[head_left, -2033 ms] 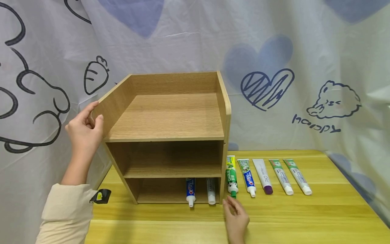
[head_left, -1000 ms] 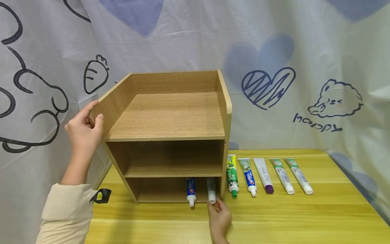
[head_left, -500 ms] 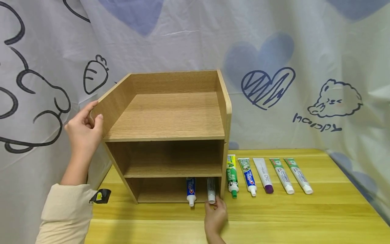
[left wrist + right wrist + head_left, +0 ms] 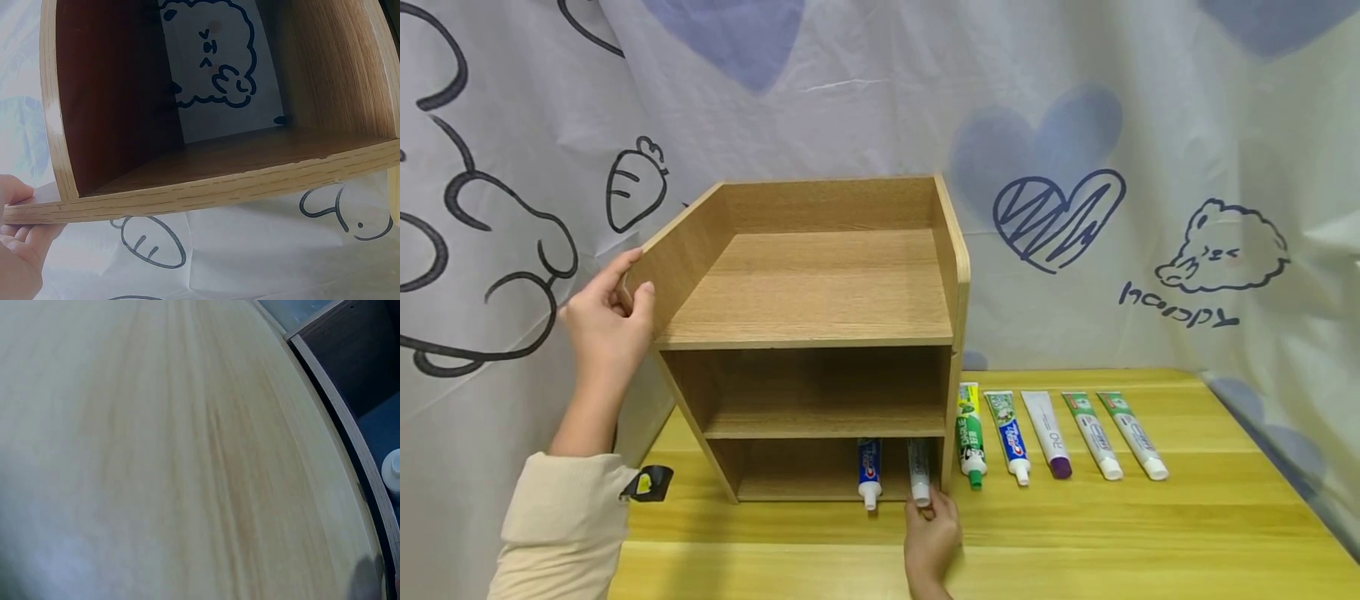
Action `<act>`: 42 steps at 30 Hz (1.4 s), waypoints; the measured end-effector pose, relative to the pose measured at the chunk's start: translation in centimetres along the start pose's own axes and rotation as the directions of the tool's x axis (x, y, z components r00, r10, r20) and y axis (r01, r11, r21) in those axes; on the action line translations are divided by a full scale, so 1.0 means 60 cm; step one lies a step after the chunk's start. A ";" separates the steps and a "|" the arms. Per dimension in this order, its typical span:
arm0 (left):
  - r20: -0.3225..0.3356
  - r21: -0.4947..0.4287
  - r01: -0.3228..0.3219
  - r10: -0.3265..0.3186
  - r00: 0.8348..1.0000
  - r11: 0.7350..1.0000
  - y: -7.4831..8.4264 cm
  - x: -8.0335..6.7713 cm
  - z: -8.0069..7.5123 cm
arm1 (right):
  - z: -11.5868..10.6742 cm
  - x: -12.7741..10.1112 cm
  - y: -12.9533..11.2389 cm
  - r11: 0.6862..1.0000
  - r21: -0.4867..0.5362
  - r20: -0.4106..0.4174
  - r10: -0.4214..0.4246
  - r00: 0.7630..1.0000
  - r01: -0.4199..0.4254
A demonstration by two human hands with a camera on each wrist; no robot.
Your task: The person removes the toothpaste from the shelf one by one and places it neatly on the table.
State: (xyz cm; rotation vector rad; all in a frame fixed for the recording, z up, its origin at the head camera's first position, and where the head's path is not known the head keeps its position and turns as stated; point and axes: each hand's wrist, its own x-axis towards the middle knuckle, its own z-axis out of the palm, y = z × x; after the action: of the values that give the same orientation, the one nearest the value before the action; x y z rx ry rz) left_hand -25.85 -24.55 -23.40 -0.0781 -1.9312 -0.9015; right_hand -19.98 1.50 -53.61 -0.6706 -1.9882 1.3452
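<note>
My left hand (image 4: 608, 312) grips the upper left side panel of a wooden desk shelf (image 4: 820, 287), thumb on one face and fingers on the other. The left wrist view shows the same left hand (image 4: 22, 250) pinching the panel edge. My right hand (image 4: 931, 537) is at the front of the bottom compartment, its thumb and fingers pinching the white cap of a silvery-grey toothpaste tube (image 4: 919, 467). To the left lies a blue toothpaste tube (image 4: 869, 467), its white cap jutting past the shelf's front edge. The right wrist view mostly shows the tabletop.
Right of the shelf, toothpaste tubes lie in a row: a green-capped one (image 4: 970, 433), a blue and green one (image 4: 1009, 437), a purple-capped one (image 4: 1047, 433) and two green and white ones (image 4: 1092, 435). A printed curtain (image 4: 880, 125) hangs behind the wooden table (image 4: 1150, 533).
My right hand has moved left, from below the green-capped tube to the cap of the silvery-grey tube in the bottom compartment. The left hand has kept its grip on the shelf.
</note>
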 end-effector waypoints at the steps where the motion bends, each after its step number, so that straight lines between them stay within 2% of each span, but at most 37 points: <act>1: 0.000 -0.007 0.000 0.000 1.000 1.000 0.000 0.000 0.000 | 0.000 -0.001 0.000 1.000 0.005 0.002 0.003 1.000 -0.003; 9: 0.001 0.025 0.016 -0.016 1.000 1.000 -0.002 -0.003 -0.001 | 0.001 -0.005 0.000 0.999 0.035 -0.023 0.038 0.999 -0.038; 18: -0.014 0.024 0.006 -0.006 1.000 1.000 -0.004 -0.005 -0.001 | 0.003 -0.005 0.005 0.998 0.050 -0.062 -0.023 0.998 0.027; 21: -0.015 0.023 0.011 -0.010 1.000 1.000 -0.004 -0.004 -0.002 | 0.001 -0.006 0.009 0.994 0.097 -0.071 -0.036 0.997 0.043; 24: -0.013 0.025 0.013 -0.013 1.000 1.000 -0.004 -0.004 -0.002 | -0.005 -0.008 0.009 0.990 0.143 -0.047 -0.006 0.999 0.013; 27: -0.008 0.027 0.011 -0.010 1.000 1.000 -0.004 -0.003 -0.002 | -0.014 -0.009 0.005 0.984 0.166 0.002 0.067 0.998 -0.066; 29: -0.008 0.027 0.012 -0.011 1.000 1.000 -0.003 -0.003 -0.002 | -0.022 -0.008 -0.001 0.980 0.154 0.045 0.120 0.992 -0.125; 33: -0.010 0.023 0.013 -0.012 1.000 1.000 -0.001 -0.002 -0.002 | -0.032 -0.002 -0.001 0.969 0.158 0.098 0.176 0.980 -0.190; 38: -0.005 0.014 0.003 -0.003 1.000 1.000 0.000 0.000 0.000 | -0.044 0.009 0.000 0.962 0.164 0.118 0.199 0.973 -0.216; 42: -0.009 0.011 0.007 -0.006 1.000 1.000 -0.002 0.001 0.001 | -0.055 0.017 -0.001 0.953 0.213 0.135 0.191 0.972 -0.217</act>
State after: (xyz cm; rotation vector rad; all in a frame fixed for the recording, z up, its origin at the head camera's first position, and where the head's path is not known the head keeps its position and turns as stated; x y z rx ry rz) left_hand -25.98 -24.63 -23.43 -0.0611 -1.9296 -0.8937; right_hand -18.20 4.24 -52.41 -0.7212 -1.8518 1.7391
